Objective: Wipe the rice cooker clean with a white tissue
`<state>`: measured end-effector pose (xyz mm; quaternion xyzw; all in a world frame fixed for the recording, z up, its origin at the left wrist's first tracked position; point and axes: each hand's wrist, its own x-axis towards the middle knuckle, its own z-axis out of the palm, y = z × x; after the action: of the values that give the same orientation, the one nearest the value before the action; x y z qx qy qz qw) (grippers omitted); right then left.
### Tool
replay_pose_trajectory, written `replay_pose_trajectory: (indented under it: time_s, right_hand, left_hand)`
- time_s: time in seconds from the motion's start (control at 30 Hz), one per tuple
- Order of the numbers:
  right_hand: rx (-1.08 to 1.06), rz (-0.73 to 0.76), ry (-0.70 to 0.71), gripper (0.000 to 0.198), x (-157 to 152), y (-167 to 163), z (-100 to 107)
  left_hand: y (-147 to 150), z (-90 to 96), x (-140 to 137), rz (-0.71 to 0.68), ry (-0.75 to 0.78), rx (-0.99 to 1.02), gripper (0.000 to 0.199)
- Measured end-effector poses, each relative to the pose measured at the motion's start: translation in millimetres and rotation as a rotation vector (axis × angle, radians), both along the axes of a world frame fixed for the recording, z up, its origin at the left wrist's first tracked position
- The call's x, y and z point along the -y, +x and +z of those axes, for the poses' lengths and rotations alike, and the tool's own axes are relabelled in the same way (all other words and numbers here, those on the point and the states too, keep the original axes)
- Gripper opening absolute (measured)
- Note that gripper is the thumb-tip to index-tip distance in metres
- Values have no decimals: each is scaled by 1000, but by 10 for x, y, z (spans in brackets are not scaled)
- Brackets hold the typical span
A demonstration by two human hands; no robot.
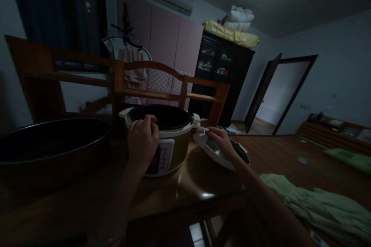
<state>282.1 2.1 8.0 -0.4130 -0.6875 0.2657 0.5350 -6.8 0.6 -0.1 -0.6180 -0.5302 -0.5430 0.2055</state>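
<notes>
An electric cooker [179,144] with a green body, white rim and front button panel stands uncovered on a wooden table; its dark inner pot [162,114] is inside. My left hand [143,135] is closed at the cooker's front left rim, fingers curled, and whatever lies in them is hidden. To the right of the cooker, my right hand [220,139] pinches a white cloth-like piece [199,136], perhaps a wipe. Beneath that hand a lid [216,149] with a white edge and a glassy middle rests on the table.
A large dark round pan [55,142] sits at the left of the table [185,193]. A wooden rail with shelves [153,65] rises behind the cooker. Pale green fabric [319,200] lies at lower right. Farther off are a dark cabinet [228,73] and an open door [262,92].
</notes>
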Motion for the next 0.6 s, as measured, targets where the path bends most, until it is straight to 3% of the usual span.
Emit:
replay_pose_trajectory:
  time_s: [0.17, 0.37, 0.6]
  right_hand:
    - [-5, -150, 73, 28, 147, 72, -44]
    - [-42, -296, 102, 38, -221, 182, -52]
    - [48, -292, 163, 36, -273, -252, -154]
  left_hand:
    - [-5, 13, 16, 3, -6, -26, 16]
    - [-9, 12, 22, -4, 7, -32, 15]
    - [-6, 21, 28, 11, -8, -25, 16]
